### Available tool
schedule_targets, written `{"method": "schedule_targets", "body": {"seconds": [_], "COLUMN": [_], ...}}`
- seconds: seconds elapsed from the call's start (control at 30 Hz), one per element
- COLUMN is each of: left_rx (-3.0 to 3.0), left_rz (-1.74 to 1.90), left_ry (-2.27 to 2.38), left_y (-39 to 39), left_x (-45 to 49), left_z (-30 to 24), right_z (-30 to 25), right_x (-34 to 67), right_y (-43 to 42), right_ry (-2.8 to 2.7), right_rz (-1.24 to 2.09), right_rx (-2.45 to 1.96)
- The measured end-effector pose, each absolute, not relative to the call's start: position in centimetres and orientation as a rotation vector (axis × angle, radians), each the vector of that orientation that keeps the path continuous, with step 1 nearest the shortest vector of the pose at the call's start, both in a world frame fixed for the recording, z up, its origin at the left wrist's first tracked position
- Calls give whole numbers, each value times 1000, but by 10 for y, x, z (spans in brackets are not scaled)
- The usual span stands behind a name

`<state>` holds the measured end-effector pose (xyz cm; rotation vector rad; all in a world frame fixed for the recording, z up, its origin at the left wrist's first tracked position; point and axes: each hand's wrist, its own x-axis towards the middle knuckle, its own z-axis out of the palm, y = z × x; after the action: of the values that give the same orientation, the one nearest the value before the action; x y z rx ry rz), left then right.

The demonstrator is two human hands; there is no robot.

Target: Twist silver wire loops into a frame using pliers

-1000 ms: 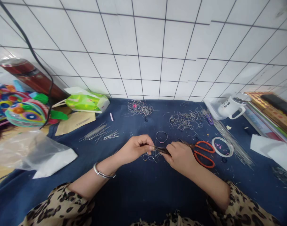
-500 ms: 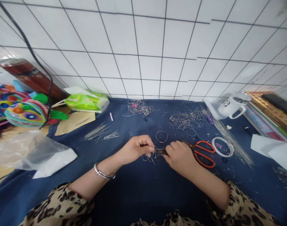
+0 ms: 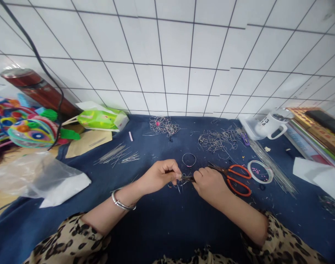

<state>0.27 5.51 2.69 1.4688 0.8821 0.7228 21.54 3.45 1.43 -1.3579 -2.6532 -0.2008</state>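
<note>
My left hand [image 3: 162, 176] is closed in a pinch on a thin wire, most of it hidden by the fingertips. My right hand [image 3: 210, 184] wraps round a pair of pliers [image 3: 187, 179], whose dark jaws point left and meet the wire at my left fingertips. Loose bits of wire [image 3: 179, 187] lie on the cloth just below the jaws. Beyond the two hands lies a thin wire ring [image 3: 189, 166] with a few pink beads. Red-handled scissors [image 3: 239, 180] rest to the right of my right hand.
Tangled wire [image 3: 218, 140] and straight wires [image 3: 274, 165] lie on the dark blue cloth [image 3: 167, 227]. Pink beads sit inside a white ring-shaped rim [image 3: 271, 176]. A white mug [image 3: 269, 126] stands back right; a green packet [image 3: 98, 119] and plastic bag [image 3: 32, 176] are left.
My left hand has shifted very slightly, staying pinched beside the pliers. A straight wire end now shows near the left wrist. The right hand keeps its hold on the pliers.
</note>
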Motion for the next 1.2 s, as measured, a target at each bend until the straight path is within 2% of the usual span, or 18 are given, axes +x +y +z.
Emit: {"method": "schedule_targets", "body": {"seconds": [0.57, 0.87, 1.2], "left_rx": [1448, 1424, 1407], "left_rz": [698, 710, 717], "left_ry": [829, 874, 913], "left_y": [58, 55, 54], "left_x": [1, 3, 6], "left_z": [29, 27, 29], "right_z": [15, 17, 18], "right_x": [216, 216, 214], "right_y": [37, 37, 36], "right_ry": [-2663, -2686, -2704], "right_rz": [-74, -187, -152], "right_rx": [-1307, -1348, -1398]}}
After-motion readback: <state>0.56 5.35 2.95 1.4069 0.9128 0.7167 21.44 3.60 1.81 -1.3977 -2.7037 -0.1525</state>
